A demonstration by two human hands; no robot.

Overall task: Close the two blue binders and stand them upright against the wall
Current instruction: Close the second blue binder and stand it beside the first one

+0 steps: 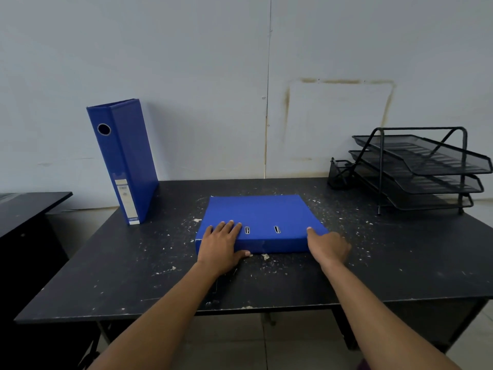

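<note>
One blue binder (pixel 125 158) stands upright at the back left of the black table (pixel 373 268), leaning against the pale wall (pixel 213 76), its spine with the round hole facing me. The second blue binder (pixel 261 217) lies flat and closed in the table's middle. My left hand (pixel 221 247) grips its near left corner, fingers on the cover and thumb on the front edge. My right hand (pixel 326 248) holds the near right corner, with the fingers curled around the side.
A black three-tier wire mesh tray rack (pixel 424 166) stands at the back right, with a small mesh holder (pixel 336 173) beside it. A dark cabinet (pixel 29 225) sits left of the table. White flecks cover the tabletop.
</note>
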